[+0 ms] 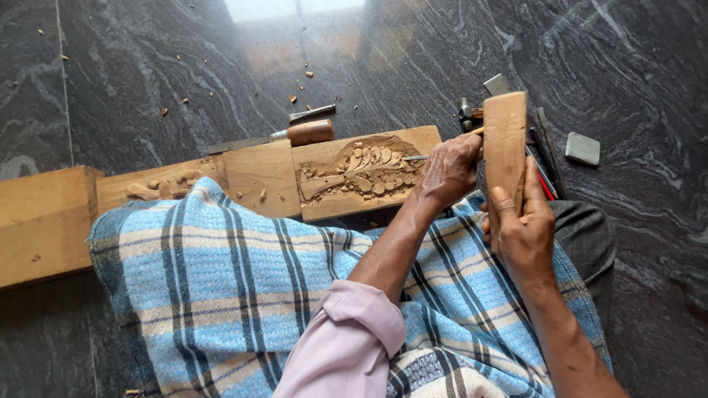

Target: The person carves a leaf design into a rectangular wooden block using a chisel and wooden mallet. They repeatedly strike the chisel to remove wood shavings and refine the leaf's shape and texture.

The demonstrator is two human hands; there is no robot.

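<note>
My left hand (451, 168) grips a chisel (417, 157) whose metal tip rests on the carved wooden panel (366, 173), at the right end of its leaf relief. My right hand (522, 225) holds a flat wooden mallet block (505, 144) upright, just right of the chisel's handle end. The panel lies on the dark stone floor, touching my lap, which is covered by a blue plaid cloth (243, 280).
A second carved board (158, 188) and a thick timber block (44, 221) lie to the left. A wooden-handled chisel (310, 133) lies behind the panel. A hammer (466, 114), several thin tools (544, 166) and a grey sharpening stone (582, 148) lie at right. Wood chips dot the floor.
</note>
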